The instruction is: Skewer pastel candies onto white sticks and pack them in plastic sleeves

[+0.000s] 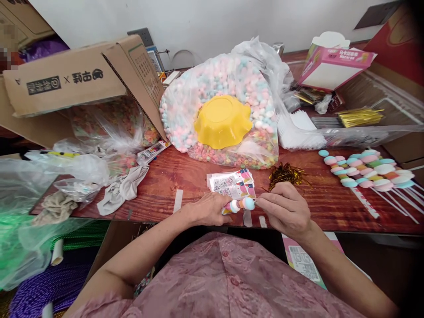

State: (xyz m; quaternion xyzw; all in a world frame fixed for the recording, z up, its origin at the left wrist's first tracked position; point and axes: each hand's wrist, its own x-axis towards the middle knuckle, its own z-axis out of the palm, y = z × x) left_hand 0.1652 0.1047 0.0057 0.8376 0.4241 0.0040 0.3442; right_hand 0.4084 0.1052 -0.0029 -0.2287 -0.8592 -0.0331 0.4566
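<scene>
My left hand (210, 209) is closed at the table's front edge around a short marshmallow skewer (235, 206), with white, orange and blue pieces showing. A small patterned bit of packaging shows at its lower end, by the fingers. My right hand (289, 207) pinches close to the skewer's blue tip; what lies between its fingertips is too small to make out. Behind the hands are printed cards (232, 183) in a loose stack. A heap of gold twist ties (287, 173) sits just beyond my right hand.
Finished-looking marshmallow skewers (371, 170) lie in a pile at right. A yellow bowl (223, 121) rests upside down on a big bag of candies (179, 115). An open carton (69, 79) stands left; a clear tray (367, 132) and a pink box (334, 66) stand right.
</scene>
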